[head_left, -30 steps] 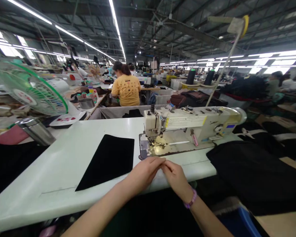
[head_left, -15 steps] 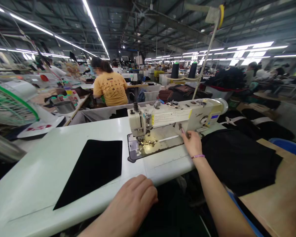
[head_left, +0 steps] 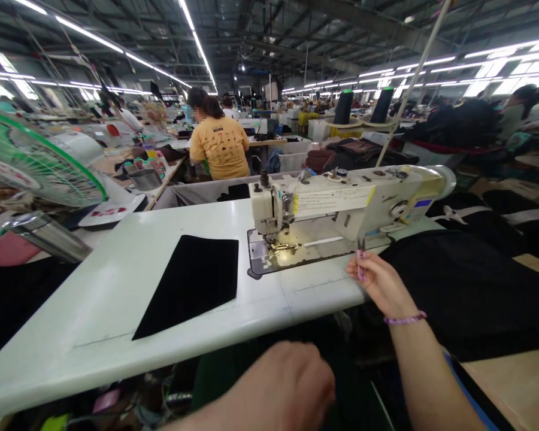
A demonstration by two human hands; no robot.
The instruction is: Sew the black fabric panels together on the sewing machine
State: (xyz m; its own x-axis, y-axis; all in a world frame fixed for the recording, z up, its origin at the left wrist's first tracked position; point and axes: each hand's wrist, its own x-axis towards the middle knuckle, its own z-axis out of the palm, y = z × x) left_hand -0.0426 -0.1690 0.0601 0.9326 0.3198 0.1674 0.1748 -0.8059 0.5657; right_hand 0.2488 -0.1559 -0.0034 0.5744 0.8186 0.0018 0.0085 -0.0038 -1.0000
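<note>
My right hand (head_left: 377, 276) grips pink-handled thread snips (head_left: 362, 263) with their dark blades pointing up, near the front edge of the table. Behind it stands a white sewing machine (head_left: 354, 200), its needle area to the left of my hand. A white stick-like tool (head_left: 323, 241) rests on the machine's metal bed. My left hand (head_left: 291, 377), slightly blurred, is above my lap in front of the table edge. Its fingers are curled under, hiding whatever may be inside. On the tabletop to the left lies a flat black fabric piece (head_left: 193, 284).
A green-rimmed fan (head_left: 45, 155) and a steel flask (head_left: 47, 233) are at the left. Black fabric (head_left: 471, 281) is heaped right of the machine. Beyond the table sits a person in a yellow shirt (head_left: 220, 146). Two thread cones (head_left: 344, 108) stand behind the machine.
My right hand has drawn back from the machine bed toward me, with the snips now showing upright in it. My left hand has moved off the table edge, lower and to the right. The view has shifted.
</note>
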